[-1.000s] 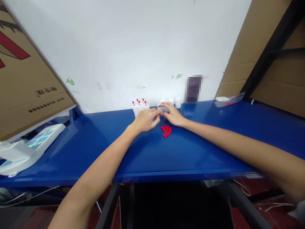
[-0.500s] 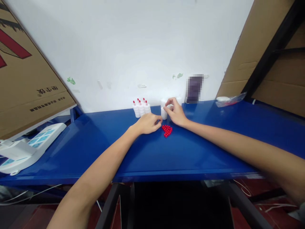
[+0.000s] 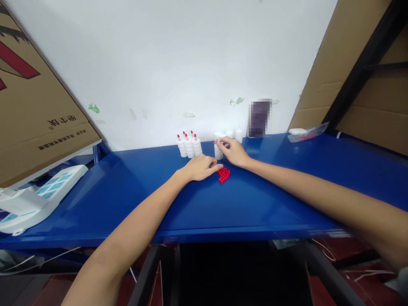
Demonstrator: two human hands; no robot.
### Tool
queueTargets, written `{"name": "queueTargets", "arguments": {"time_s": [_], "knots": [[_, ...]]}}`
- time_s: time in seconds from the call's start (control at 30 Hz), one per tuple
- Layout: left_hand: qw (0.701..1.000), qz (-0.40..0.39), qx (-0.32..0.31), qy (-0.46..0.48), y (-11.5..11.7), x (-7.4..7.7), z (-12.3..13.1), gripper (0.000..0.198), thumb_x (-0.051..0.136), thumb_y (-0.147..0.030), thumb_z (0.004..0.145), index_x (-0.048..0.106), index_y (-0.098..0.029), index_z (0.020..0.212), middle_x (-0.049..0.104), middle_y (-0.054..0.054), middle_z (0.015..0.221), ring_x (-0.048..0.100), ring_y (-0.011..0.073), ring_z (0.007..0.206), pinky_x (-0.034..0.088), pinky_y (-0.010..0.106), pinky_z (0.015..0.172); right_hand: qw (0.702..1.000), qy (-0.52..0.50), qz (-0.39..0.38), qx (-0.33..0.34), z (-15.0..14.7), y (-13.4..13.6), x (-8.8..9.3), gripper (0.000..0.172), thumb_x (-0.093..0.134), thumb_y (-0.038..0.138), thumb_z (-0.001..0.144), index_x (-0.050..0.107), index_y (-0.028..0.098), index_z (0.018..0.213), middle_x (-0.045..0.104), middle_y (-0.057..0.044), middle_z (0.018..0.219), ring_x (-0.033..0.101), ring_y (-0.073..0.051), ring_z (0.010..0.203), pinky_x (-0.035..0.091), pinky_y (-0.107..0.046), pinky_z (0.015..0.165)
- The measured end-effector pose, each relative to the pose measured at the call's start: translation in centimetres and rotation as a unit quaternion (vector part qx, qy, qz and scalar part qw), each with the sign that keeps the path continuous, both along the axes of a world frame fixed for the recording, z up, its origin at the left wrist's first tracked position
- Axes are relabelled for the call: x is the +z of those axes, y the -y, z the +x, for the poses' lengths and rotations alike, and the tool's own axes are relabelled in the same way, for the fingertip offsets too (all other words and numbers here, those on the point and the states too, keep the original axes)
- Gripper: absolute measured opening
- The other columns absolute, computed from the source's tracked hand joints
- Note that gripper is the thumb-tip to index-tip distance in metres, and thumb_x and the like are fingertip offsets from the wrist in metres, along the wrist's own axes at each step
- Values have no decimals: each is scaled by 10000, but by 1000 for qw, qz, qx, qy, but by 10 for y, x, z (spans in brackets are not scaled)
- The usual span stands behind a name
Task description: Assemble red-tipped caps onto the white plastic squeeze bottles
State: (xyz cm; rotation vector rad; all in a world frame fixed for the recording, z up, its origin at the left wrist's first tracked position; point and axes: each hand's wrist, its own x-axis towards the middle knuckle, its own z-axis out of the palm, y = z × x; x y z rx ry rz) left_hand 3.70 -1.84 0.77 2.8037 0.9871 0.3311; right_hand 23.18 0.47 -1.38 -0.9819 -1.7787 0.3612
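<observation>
My right hand [image 3: 234, 151] is closed, thumb and index finger pinched at the top of an upright white bottle [image 3: 218, 153]; the fingers partly cover it. Beside the near edge of that bottle, my left hand [image 3: 202, 166] has its thumb stretched to a small pile of red caps [image 3: 224, 175], the other fingers curled and apart from the thumb. No cap shows in it. Left of the hands stand several white squeeze bottles [image 3: 189, 147] with red tips. More white bottles [image 3: 239, 134] without red tips are behind my right hand.
All this stands on a blue table [image 3: 127, 191] against a white wall [image 3: 159, 63]. A phone-like dark panel [image 3: 259, 119], blurred out, leans on the wall. A clear plastic bag [image 3: 307, 132] lies farther right. A white power strip [image 3: 54, 195] and a cardboard box [image 3: 38, 97] are at left.
My left thumb has stretched out to the red caps from a pinch beside them. My right hand has lowered slightly, its fingers now over the bottle's top.
</observation>
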Motion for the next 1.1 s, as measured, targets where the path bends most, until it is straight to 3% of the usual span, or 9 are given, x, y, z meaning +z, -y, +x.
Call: {"name": "queueTargets", "arguments": {"time_s": [0.13, 0.67, 1.1], "knots": [[1000, -14, 19, -11, 0, 0, 2, 587, 341, -645, 992, 590, -181, 734, 614, 36, 660, 515, 166, 581, 299, 293, 580, 999, 15, -16, 42, 1, 0, -1, 300, 473, 412, 957, 660, 181, 999, 730, -89, 1032, 655, -241, 909, 503, -370, 799], [994, -25, 100, -26, -3, -4, 14, 531, 374, -586, 968, 548, -198, 649, 619, 59, 646, 524, 184, 568, 310, 301, 562, 997, 62, 2, 36, 2, 2, 0, 330, 408, 466, 997, 601, 203, 1047, 698, -65, 993, 631, -207, 835, 488, -343, 806], [998, -31, 60, -13, -6, -4, 8, 475, 422, -554, 947, 504, -196, 646, 576, 27, 600, 498, 159, 551, 290, 295, 560, 998, 61, 6, 34, 2, 0, -1, 330, 407, 469, 1002, 604, 210, 1053, 708, -64, 1005, 648, -215, 861, 489, -349, 819]]}}
